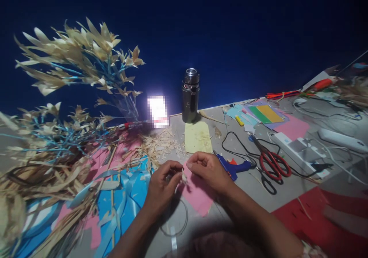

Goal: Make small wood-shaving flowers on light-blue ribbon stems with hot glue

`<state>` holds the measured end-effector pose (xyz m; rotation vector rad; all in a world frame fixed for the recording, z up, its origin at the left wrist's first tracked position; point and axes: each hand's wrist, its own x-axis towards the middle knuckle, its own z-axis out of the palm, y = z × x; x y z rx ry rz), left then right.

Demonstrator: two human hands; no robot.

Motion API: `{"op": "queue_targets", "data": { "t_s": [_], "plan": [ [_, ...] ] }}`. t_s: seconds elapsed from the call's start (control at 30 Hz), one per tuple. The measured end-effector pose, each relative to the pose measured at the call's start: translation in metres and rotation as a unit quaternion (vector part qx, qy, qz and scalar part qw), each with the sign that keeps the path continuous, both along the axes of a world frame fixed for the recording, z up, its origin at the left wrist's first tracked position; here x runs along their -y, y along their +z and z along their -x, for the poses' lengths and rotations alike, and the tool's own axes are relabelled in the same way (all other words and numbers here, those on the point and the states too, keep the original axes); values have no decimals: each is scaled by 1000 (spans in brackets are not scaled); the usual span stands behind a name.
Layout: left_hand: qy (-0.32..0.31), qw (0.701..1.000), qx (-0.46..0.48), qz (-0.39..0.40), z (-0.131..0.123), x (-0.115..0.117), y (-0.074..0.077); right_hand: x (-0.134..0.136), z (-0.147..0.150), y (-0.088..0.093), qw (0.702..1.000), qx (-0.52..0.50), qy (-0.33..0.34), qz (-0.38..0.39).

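My left hand [161, 185] and my right hand [209, 170] meet over a pink paper sheet [198, 197]. Both pinch a small pale dried leaf piece [184, 176] between their fingertips. A thin wire loop [176, 227] lies just below my left hand. A blue glue gun [233, 166] rests right beside my right hand. A yellow pad [197, 137] lies beyond the hands, and a heap of dried leaf scraps [156, 145] sits to its left.
Branches of dried leaves on blue stems [77, 62] fill the left. A metal flask [190, 95] stands at the back. Red-handled scissors [271, 162], a white power strip [297, 147], black cables, coloured paper sheets [266, 114] and red paper [319, 219] lie to the right.
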<state>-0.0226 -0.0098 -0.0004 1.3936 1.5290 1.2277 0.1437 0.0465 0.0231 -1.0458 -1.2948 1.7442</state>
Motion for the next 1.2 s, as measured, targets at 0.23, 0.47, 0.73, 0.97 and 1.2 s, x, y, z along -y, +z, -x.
{"op": "queue_targets", "data": {
  "t_s": [0.23, 0.47, 0.73, 0.97, 1.2],
  "plan": [
    [21, 995, -94, -34, 8, -4, -5, -2, -2, 3, 1000, -14, -7, 9],
    [-65, 955, -285, -57, 20, -13, -21, -8, -25, -16, 998, -32, -57, 14],
    [-113, 950, -291, 20, 9, -21, -29, -7, -23, -25, 1000, -16, -20, 1],
    [-20, 997, 14, 70, 10, -17, -23, -8, -21, -34, 999, -18, -26, 7],
    [21, 894, 421, 151, 4, -10, -3, -1, 2, -23, 1000, -17, 2, -3]
  ]
}}
